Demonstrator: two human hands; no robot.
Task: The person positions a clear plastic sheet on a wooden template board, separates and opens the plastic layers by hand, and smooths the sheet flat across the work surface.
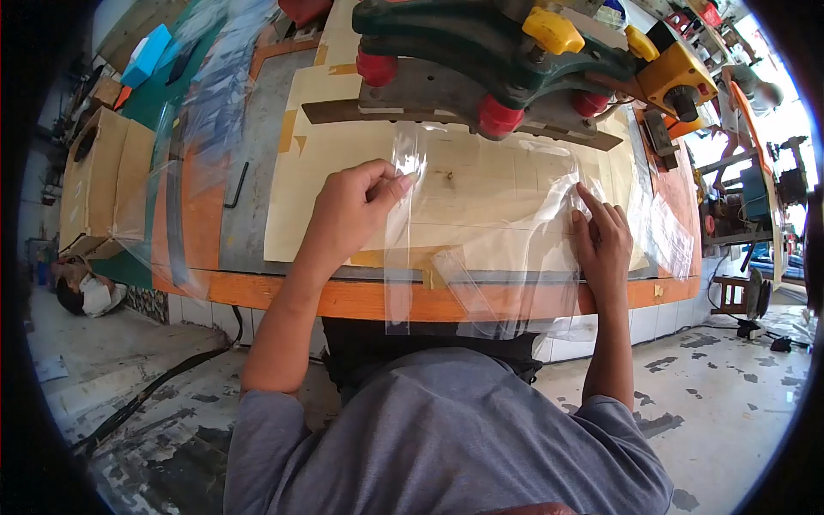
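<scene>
A clear plastic sheet [506, 219] lies over the tan board [330, 232] and hangs past the bench's orange front edge. Its far side reaches the straight metal bar of the green machine head [481, 47]. My left hand [356, 202] pinches the sheet's left edge between thumb and fingers. At the sheet's right side, my right hand [605, 236] has its index finger stretched forward and its thumb close below, with film between them. A folded strip of the film slants down across the front edge between my hands.
Crumpled clear film [674, 236] lies at the right and more film [223, 94] at the back left. A hex key [237, 186] rests left of the board. A cardboard box [107, 180] stands far left; a yellow control box [678, 73] sits at the back right. Another person is at far left.
</scene>
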